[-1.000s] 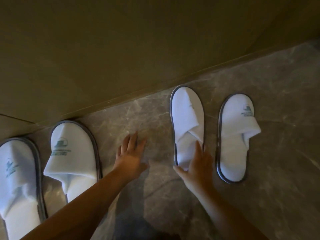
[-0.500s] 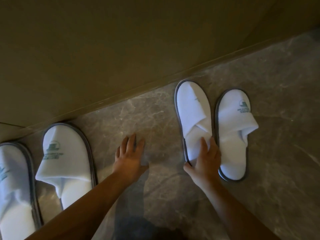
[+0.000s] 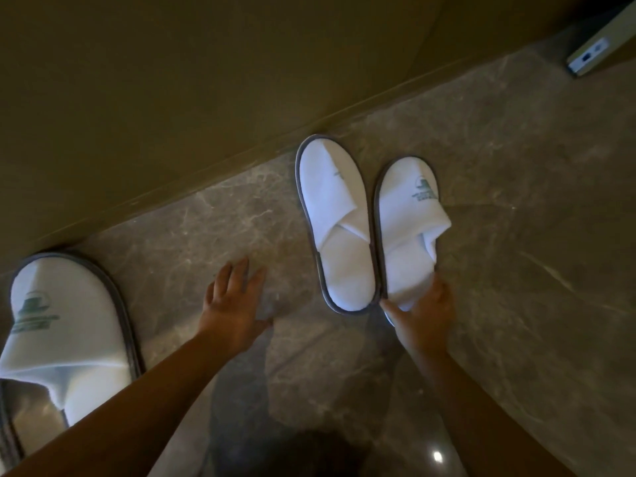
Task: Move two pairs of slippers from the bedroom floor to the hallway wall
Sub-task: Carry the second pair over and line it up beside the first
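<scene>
Your right hand (image 3: pixel 425 313) pinches the near heel of the right slipper (image 3: pixel 409 228), which touches its mate (image 3: pixel 335 218) by the far wall (image 3: pixel 172 98), while your left hand (image 3: pixel 234 304) rests spread on the floor (image 3: pixel 516 270); push carelessly and you'll likely skew the pair.

Three white slippers (image 3: pixel 335 222) show on the floor, a fourth only as a grey rim (image 3: pixel 6 428) at the left edge; two hands (image 3: pixel 231 304); one white box (image 3: pixel 600 51) in the top right corner.

White terry-cloth slippers (image 3: pixel 339 215) on glossy veined marble floor (image 3: pixel 516 270)
</scene>
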The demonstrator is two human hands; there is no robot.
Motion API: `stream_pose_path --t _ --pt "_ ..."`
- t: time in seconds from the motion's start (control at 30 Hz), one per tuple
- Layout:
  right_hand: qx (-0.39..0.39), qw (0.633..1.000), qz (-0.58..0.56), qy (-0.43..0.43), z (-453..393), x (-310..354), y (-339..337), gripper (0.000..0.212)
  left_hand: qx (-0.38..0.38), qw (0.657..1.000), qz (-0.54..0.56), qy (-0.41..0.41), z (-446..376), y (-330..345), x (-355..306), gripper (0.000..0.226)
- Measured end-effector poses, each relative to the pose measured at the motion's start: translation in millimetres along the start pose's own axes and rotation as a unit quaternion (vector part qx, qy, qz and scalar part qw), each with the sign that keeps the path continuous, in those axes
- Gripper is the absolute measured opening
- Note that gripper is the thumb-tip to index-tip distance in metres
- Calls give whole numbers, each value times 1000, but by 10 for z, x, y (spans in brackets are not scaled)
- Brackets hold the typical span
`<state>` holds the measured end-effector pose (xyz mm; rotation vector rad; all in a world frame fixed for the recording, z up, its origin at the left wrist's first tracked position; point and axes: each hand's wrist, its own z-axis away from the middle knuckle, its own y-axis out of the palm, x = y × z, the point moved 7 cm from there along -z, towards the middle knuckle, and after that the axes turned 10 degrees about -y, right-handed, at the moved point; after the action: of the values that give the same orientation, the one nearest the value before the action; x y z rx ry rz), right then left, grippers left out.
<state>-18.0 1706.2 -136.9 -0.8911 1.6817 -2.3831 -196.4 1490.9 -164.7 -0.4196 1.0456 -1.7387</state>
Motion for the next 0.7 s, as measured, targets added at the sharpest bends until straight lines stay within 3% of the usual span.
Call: stream_pose_path --t 0.17,0.4,0.5,0.6,0.7 --pt "12 1000 4 8 -36 -16 -12 98 10 1000 3 0 23 -24 -15 81" --pt "-68 975 -201 63 -41 -128 -337 34 -5 996 90 14 43 -151 -133 72" --pt "-88 956 -278 35 -4 44 -467 23 -17 984 171 33 47 -240 -250 65" --pt "-78 941 -330 2 138 288 -462 18 -3 954 300 21 98 -329 -369 61" --pt "-7 925 -379 -9 327 546 -271 16 58 881 468 -18 179 -386 -440 57"
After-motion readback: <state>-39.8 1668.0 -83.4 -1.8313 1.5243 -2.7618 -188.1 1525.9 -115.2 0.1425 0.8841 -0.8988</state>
